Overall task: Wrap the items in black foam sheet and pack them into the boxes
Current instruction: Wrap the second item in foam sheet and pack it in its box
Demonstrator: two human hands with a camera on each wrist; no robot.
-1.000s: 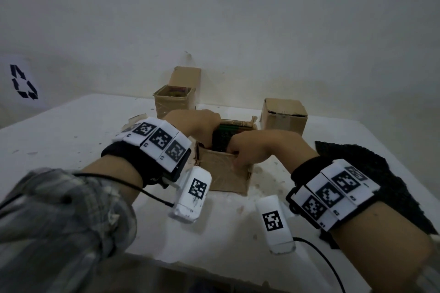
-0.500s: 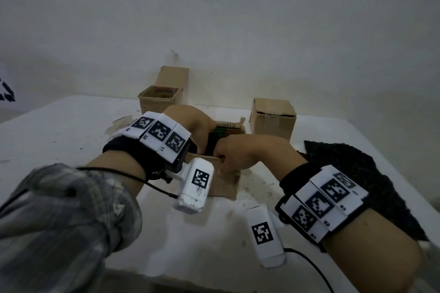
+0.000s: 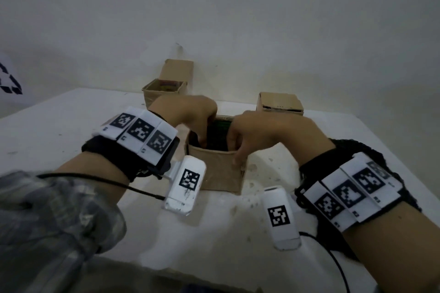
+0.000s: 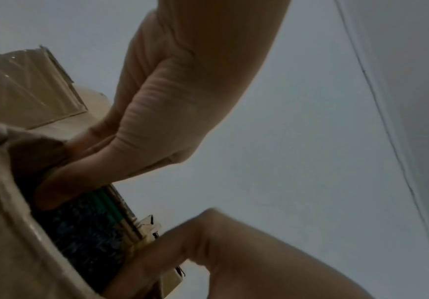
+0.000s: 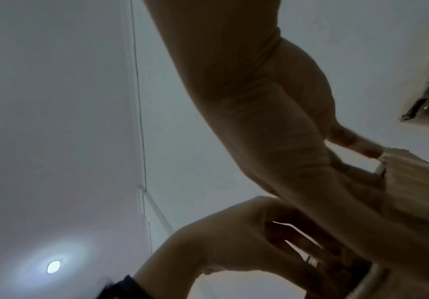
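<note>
Reaching into open box (image 3: 215, 169): left hand (image 3: 188, 114) fingers inside on foam-wrapped bundle (image 3: 217, 134), right hand (image 3: 259, 134) pinching near rim; three boxes on counter (image 3: 59, 131).

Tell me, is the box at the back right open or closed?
Closed. In the head view the back-right box has its top flaps folded flat, hiding the inside.

**Layout: boxes, hands, foam**

Near box (image 3: 215, 171) sits mid-table (image 3: 59, 126), open at top. Wrapped item (image 3: 217, 133) is inside it. L hand (image 3: 190, 112) is over box's left side, fingers down in it; R hand (image 3: 259, 131) over right side, fingers on front wall. Behind-left, by the wall (image 3: 238, 19): open box (image 3: 164, 89), lid up. Behind-right: shut box (image 3: 280, 103). Foam sheet (image 3: 352, 147) lies on table to the right, behind R wrist.
</note>
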